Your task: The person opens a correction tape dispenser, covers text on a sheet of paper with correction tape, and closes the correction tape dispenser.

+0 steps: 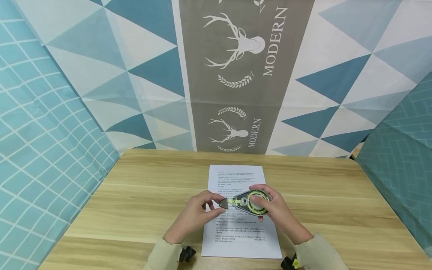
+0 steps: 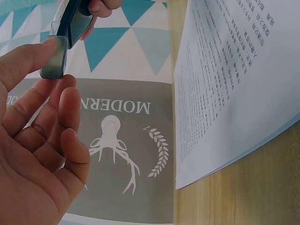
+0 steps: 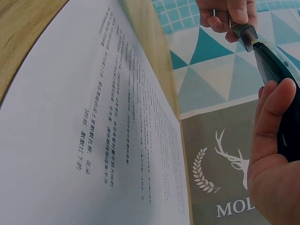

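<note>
A correction tape (image 1: pixel 244 201) with a clear body and a yellow-green toothed ring is held in the air above printed paper (image 1: pixel 241 249). My right hand (image 1: pixel 283 213) grips its rounded end, thumb over the top face. At the narrow tip, my left hand (image 1: pixel 199 210) pinches a dark translucent cap (image 1: pixel 223 203) between thumb and fingers. The left wrist view shows the cap (image 2: pixel 54 58) from the side, lined up with the tip. How firmly it sits on the tip cannot be told. One line low on the page has a white gap.
The paper lies on a wooden table (image 1: pixel 152 210), its near edge close to my wrists. Patterned cloth (image 1: pixel 233 75) with deer heads hangs behind the table. Blue tiled cloth (image 1: pixel 44 131) stands at the left and green cloth (image 1: pixel 401 157) at the right.
</note>
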A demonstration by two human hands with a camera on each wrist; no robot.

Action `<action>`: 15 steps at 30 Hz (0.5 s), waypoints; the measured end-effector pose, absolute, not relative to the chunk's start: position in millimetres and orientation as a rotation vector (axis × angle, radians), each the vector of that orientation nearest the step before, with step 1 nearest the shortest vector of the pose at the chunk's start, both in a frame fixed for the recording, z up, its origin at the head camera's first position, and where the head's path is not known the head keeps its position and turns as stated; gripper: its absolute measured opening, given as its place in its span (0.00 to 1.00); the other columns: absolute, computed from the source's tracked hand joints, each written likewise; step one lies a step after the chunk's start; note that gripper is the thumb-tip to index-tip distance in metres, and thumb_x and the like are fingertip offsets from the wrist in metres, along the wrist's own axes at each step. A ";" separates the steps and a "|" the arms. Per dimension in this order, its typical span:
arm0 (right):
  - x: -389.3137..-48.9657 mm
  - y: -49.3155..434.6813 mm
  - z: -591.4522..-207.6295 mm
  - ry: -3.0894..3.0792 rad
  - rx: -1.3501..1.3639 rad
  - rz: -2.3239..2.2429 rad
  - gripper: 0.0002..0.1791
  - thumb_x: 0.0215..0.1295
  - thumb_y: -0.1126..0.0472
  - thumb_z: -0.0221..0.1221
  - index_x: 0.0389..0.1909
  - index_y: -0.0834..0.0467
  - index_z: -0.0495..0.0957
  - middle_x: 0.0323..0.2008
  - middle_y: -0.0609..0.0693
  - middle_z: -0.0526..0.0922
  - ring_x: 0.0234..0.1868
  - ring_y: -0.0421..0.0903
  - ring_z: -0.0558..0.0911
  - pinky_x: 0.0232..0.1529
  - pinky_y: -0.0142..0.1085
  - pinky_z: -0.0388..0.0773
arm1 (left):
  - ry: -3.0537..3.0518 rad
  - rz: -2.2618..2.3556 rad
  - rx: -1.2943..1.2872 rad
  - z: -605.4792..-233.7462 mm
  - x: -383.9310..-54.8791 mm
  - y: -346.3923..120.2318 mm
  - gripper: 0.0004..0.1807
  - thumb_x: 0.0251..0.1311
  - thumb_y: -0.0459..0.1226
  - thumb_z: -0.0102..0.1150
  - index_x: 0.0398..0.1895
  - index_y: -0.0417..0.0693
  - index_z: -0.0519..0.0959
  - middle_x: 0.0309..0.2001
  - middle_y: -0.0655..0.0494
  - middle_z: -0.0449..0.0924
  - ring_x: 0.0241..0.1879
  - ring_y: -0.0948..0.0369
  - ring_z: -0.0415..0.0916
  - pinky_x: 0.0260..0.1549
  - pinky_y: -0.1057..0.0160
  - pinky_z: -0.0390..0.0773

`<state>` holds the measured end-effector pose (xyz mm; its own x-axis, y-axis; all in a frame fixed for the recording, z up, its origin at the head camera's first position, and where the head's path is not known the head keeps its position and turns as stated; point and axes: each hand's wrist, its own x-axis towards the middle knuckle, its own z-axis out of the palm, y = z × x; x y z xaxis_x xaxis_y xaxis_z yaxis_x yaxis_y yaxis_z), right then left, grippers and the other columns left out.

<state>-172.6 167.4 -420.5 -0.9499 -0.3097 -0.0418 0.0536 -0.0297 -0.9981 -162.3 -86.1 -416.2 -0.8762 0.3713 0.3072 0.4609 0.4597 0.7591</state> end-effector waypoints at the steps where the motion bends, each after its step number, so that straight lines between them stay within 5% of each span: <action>1: -172.6 167.5 -420.6 1.992 -0.277 -2.069 0.16 0.64 0.60 0.57 0.51 0.55 0.71 0.41 0.49 0.76 0.26 0.39 0.77 0.16 0.28 0.72 | -2.597 -1.399 -0.743 -416.3 -162.2 -86.1 0.12 0.52 0.41 0.67 0.41 0.54 0.82 0.38 0.64 0.82 0.27 0.73 0.71 0.27 0.72 0.70; 15: -173.6 162.5 -419.2 2.046 -0.252 -2.009 0.22 0.62 0.59 0.59 0.55 0.63 0.68 0.43 0.54 0.75 0.27 0.42 0.78 0.16 0.29 0.74 | -2.607 -1.404 -0.765 -416.1 -162.1 -84.3 0.12 0.53 0.43 0.66 0.41 0.56 0.82 0.37 0.66 0.81 0.28 0.72 0.70 0.29 0.65 0.73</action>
